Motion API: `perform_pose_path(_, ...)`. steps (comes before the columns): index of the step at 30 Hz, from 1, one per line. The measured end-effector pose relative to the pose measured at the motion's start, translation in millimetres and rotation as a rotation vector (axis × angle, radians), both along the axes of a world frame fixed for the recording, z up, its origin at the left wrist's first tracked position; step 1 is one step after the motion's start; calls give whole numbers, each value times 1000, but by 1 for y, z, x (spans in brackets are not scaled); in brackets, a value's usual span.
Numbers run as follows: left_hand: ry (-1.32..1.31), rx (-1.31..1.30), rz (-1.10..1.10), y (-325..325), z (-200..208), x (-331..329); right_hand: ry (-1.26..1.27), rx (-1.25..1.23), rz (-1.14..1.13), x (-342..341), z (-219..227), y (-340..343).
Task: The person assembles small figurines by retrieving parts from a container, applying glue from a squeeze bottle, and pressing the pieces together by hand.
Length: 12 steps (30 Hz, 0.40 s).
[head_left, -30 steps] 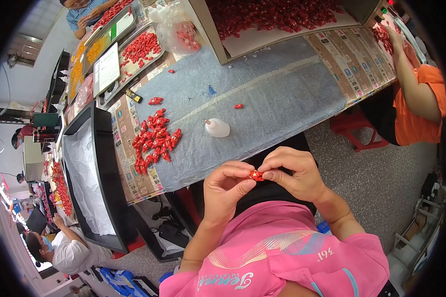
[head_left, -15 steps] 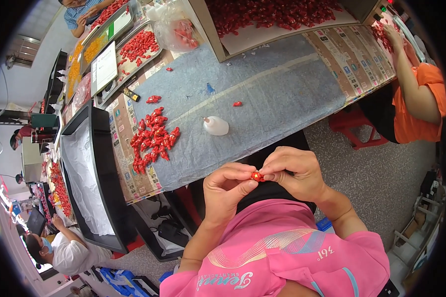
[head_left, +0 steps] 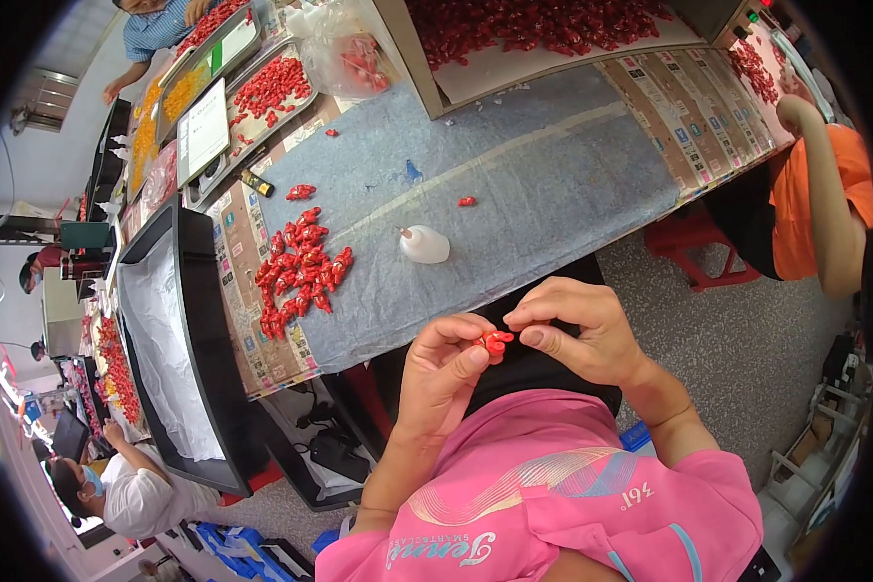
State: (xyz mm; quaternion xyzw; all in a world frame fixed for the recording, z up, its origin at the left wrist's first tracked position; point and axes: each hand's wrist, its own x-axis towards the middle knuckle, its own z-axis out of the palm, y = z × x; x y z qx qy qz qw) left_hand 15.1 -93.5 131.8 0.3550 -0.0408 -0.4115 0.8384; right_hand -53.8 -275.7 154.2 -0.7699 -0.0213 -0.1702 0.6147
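Observation:
Between the thumb and fingers of my left hand (head_left: 438, 376) is a small glossy red figurine (head_left: 496, 342), held just off the table's near edge. My right hand (head_left: 592, 335) hovers close beside it on the right, its thumb and forefinger apart and nothing visible between them. On the blue-grey cloth (head_left: 514, 155) in front of me lies a white squeeze bottle (head_left: 425, 244) with a narrow tip. A pile of similar red figurines (head_left: 301, 272) is to its left, and a single small red piece (head_left: 467, 201) lies beyond the bottle.
A black tray (head_left: 179, 359) lined with white paper stands at the left. Metal trays (head_left: 276, 92) of red and yellow pieces sit at the far left. A box-like frame (head_left: 407, 58) holding many red pieces rises at the back. A co-worker in orange (head_left: 824, 194) sits at the right.
My right hand has come off the figurine and drawn slightly right. The figurine has turned in my left hand, showing more of its red side. The co-workers' arms have shifted.

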Motion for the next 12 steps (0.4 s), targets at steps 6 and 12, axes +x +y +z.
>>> perform_pose_path(6, 0, 7, -16, 1, -1, 1, 43, 16, 30, 0, 3, 2)
perform_pose_path(12, -130, 30, -23, 6, -8, 1, 36, 38, 43, 0, 1, 5)
